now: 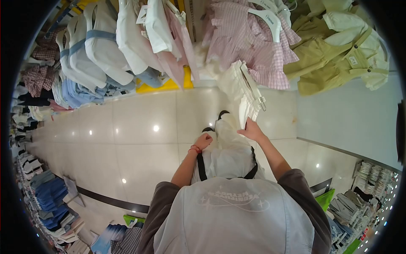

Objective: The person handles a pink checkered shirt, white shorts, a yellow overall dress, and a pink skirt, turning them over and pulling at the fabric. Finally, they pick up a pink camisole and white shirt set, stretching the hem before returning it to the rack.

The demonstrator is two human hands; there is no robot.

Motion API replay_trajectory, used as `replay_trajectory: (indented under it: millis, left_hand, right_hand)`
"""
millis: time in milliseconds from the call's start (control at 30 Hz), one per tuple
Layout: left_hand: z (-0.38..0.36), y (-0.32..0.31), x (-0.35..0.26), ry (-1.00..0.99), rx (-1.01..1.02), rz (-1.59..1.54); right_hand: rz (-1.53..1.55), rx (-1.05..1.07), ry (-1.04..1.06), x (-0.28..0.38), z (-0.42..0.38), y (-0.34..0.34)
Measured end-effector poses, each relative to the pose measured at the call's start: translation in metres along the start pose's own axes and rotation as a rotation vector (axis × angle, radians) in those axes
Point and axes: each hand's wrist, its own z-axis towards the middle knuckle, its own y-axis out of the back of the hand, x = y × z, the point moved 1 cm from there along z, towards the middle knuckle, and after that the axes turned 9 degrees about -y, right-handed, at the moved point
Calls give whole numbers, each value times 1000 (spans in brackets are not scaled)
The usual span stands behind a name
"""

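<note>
Holding a cream pleated skirt [242,91] by its lower edge, the right hand [252,130] grips the fabric — the garment hangs from a clip hanger among pink checked dresses [253,42]. The left hand [204,140] is clenched into a fist, pressed against a white garment [226,144] below — above the tiled floor [139,127].

Both arms extend forward from the torso, bent at the elbows, forearms bare below dark sleeves. The left hand [204,141] lies at about 11 o'clock from the chest, fingers curled into a loose fist, with a red band at the wrist. The right hand [252,130] lies at about 1 o'clock, slightly farther forward, fingers extended upward and pinched on cloth. The hands are near each other, not touching.
</note>
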Motion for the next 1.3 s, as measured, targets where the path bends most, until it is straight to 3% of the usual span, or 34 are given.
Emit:
replay_trajectory:
  millis: [67,167,200,300,400,500,600,700,800,900,1000,1100,1233,1300]
  left_hand:
    - [4,-6,-15,-132,-73,-46]
    - [0,-23,-90,-215,-61,-276]
    - [3,-28,-111,-223,-35,-378]
    - [23,-30,-122,-371,-34,30]
    - [30,-21,-120,-457,45,87]
    - [35,-19,-112,-182,148,-47]
    - [36,-14,-103,-110,60,-213]
    - [21,-16,-148,13,50,-569]
    - [39,-20,-132,-265,28,-205]
    - [38,-12,-144,-263,29,402]
    - [42,-17,-146,-271,-109,551]
    - [37,-21,-152,-327,-154,444]
    - [26,-41,-178,-417,-60,417]
    - [17,-50,-193,-458,19,345]
  right_hand:
    - [159,11,-21,-4,-4,2]
    - [206,67,314,13,-17,-6]
    - [240,-6,600,26,-23,-10]
    - [92,-108,471,39,-29,-23]
    - [38,-169,316,51,-43,-18]
    - [-27,-234,286,51,-48,-17]
    - [-47,-234,329,47,-50,-11]
    - [-13,-196,334,53,-54,-4]
    - [-9,-172,333,60,-59,-7]
    - [-43,-184,319,63,-64,-13]
    - [-118,-230,323,60,-64,-11]
    - [-234,-330,315,45,-56,-6]
    - [-468,-299,220,39,-44,2]
    - [-363,-215,183,33,-36,-2]
